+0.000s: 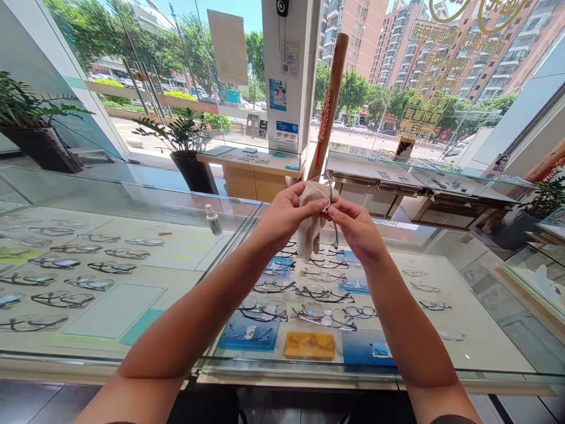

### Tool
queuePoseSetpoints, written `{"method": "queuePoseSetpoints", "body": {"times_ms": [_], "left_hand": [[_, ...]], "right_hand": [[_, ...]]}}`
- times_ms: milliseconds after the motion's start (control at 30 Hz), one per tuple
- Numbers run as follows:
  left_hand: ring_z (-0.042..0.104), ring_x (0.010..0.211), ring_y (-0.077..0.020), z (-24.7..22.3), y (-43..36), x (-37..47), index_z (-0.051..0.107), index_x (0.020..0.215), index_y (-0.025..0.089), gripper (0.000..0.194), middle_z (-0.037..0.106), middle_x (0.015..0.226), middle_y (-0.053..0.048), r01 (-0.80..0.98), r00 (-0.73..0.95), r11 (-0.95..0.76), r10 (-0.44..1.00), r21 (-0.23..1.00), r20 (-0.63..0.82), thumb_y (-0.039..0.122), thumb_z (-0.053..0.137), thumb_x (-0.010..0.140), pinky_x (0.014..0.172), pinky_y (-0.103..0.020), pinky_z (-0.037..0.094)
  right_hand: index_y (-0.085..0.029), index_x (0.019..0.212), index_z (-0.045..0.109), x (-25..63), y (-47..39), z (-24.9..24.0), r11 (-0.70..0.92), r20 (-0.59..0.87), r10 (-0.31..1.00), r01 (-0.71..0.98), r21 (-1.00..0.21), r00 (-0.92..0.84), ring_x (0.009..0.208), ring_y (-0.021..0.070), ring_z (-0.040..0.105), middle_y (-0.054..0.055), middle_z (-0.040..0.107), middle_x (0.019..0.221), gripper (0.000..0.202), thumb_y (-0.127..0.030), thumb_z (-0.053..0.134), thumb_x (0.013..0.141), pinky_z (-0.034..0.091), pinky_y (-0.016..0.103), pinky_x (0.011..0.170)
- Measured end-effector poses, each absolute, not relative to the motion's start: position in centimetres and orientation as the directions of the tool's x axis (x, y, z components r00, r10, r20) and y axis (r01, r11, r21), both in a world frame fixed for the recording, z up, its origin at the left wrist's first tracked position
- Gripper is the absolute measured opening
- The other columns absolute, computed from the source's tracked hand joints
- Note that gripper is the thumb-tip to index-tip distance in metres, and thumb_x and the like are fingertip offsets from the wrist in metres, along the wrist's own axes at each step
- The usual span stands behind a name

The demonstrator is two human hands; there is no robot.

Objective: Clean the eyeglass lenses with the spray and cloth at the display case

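Note:
Both hands are raised together over the glass display case. My left hand (pixel 289 211) is closed around a pale cleaning cloth (pixel 308 238), its thumb pressing the cloth against a pair of eyeglasses. Part of the cloth hangs below the fingers. The eyeglasses (pixel 336 235) are mostly hidden by cloth and fingers; a thin dark temple shows hanging down. My right hand (pixel 355 227) pinches the frame from the right side, fingertips touching the cloth's edge.
A white spray bottle (pixel 213 219) stands on the glass top at the left. Beneath the glass lie rows of eyeglasses (pixel 324 292) and a yellow case (pixel 309 345). Beyond are a wooden post (pixel 329 106), a potted plant (pixel 193 168) and a low counter (pixel 247 159).

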State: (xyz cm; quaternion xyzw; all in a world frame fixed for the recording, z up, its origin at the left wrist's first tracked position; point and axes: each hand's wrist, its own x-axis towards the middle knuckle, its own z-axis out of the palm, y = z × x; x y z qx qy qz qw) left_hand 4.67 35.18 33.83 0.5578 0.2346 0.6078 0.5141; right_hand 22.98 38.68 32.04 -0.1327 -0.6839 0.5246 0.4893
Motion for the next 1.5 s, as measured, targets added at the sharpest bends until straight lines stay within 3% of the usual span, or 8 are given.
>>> {"method": "queuePoseSetpoints", "body": {"times_ms": [167,367,600,833,967,1167,1300,1500], "left_hand": [[0.072,0.082,-0.0145,33.8,35.1,5.0,0.077,0.104,0.017,0.04,0.078,0.095,-0.006,-0.412,0.2,-0.308,0.887,0.857,0.415,0.034,0.099,0.075,0.08,-0.027,0.06],[0.068,0.074,-0.0127,33.8,35.4,4.4,0.077,0.103,0.017,0.04,0.075,0.089,-0.004,-0.357,0.18,-0.363,0.877,0.861,0.445,0.035,0.099,0.075,0.072,-0.025,0.058],[0.065,0.065,-0.011,34.2,35.4,3.8,0.076,0.086,0.015,0.04,0.073,0.077,-0.001,-0.238,0.132,-0.46,0.857,0.855,0.498,0.03,0.104,0.063,0.061,-0.022,0.053],[0.062,0.061,-0.0106,34.9,34.9,3.6,0.074,0.076,0.015,0.039,0.072,0.071,-0.002,-0.13,0.144,-0.53,0.826,0.838,0.545,0.039,0.103,0.067,0.056,-0.021,0.05],[0.064,0.059,-0.0123,34.7,35.0,3.6,0.076,0.079,0.015,0.038,0.074,0.073,-0.004,-0.148,0.191,-0.538,0.808,0.83,0.558,0.048,0.095,0.08,0.055,-0.023,0.052],[0.068,0.063,-0.0135,34.5,35.8,3.0,0.078,0.089,0.016,0.031,0.075,0.077,-0.005,-0.237,0.299,-0.528,0.759,0.816,0.578,0.047,0.083,0.095,0.061,-0.025,0.057],[0.069,0.07,-0.0132,34.7,35.9,2.7,0.077,0.096,0.017,0.027,0.075,0.083,-0.004,-0.284,0.296,-0.469,0.787,0.836,0.542,0.04,0.089,0.088,0.066,-0.024,0.057],[0.069,0.075,-0.0126,34.2,35.3,4.0,0.073,0.106,0.019,0.041,0.075,0.09,-0.002,-0.388,0.273,-0.359,0.835,0.849,0.478,0.028,0.099,0.075,0.07,-0.024,0.057]], "right_hand": [[-0.029,0.097,0.084,22.7,38.7,32.0,0.401,0.52,0.705,-0.332,-0.853,-0.482,0.094,0.0208,0.064,0.001,0.074,0.096,0.025,-0.053,0.085,0.089,0.054,0.041,0.099],[-0.033,0.111,0.085,22.7,38.5,32.1,0.38,0.508,0.683,-0.339,-0.861,-0.525,0.105,0.0228,0.069,0.001,0.08,0.107,0.027,-0.051,0.085,0.092,0.052,0.046,0.11],[-0.029,0.112,0.084,23.3,38.4,32.2,0.353,0.445,0.65,-0.274,-0.895,-0.615,0.11,0.0235,0.068,0.004,0.078,0.111,0.03,-0.051,0.085,0.092,0.052,0.047,0.112],[-0.027,0.104,0.084,24.0,38.1,33.2,0.337,0.396,0.574,-0.235,-0.912,-0.716,0.1,0.0209,0.068,0.003,0.075,0.102,0.027,-0.051,0.085,0.091,0.057,0.041,0.102],[-0.024,0.099,0.083,24.5,38.2,33.5,0.347,0.38,0.553,-0.21,-0.914,-0.741,0.096,0.0209,0.068,0.004,0.077,0.097,0.029,-0.052,0.085,0.091,0.058,0.041,0.097],[-0.024,0.091,0.081,24.8,38.4,33.5,0.391,0.439,0.58,-0.239,-0.889,-0.686,0.099,0.0219,0.071,0.004,0.078,0.098,0.024,-0.048,0.08,0.096,0.053,0.042,0.104],[-0.025,0.088,0.08,24.5,38.5,33.2,0.391,0.473,0.619,-0.276,-0.878,-0.627,0.098,0.0205,0.069,0.002,0.076,0.095,0.024,-0.047,0.08,0.097,0.051,0.041,0.105],[-0.025,0.091,0.079,23.8,38.5,32.6,0.337,0.462,0.665,-0.317,-0.887,-0.587,0.093,0.0188,0.064,0.001,0.07,0.092,0.022,-0.047,0.08,0.096,0.051,0.038,0.099]]}}
